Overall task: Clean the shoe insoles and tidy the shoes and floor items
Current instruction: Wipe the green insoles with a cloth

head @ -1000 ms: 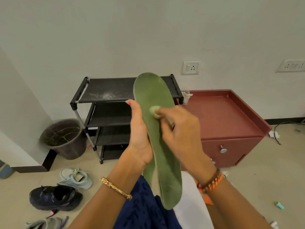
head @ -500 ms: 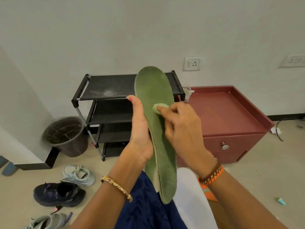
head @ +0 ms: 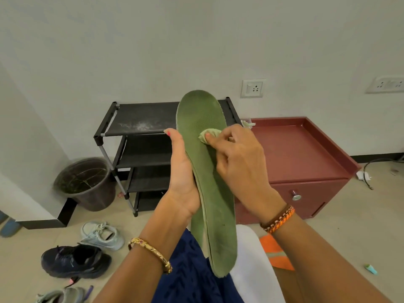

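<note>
The left hand [head: 182, 171] grips the green insole [head: 207, 178] from behind along its left edge, thumb up, holding it upright before the black shoe rack [head: 144, 149]. The right hand [head: 238, 162] pinches a small wad of cloth [head: 206, 134] against the insole's upper face. Right of the rack, the red cabinet [head: 301, 162] stands touching it. Left of the rack sits a dark pot [head: 87, 182]. Before the rack, bare floor separates it from a black shoe [head: 74, 261] and a pale shoe [head: 102, 235].
</note>
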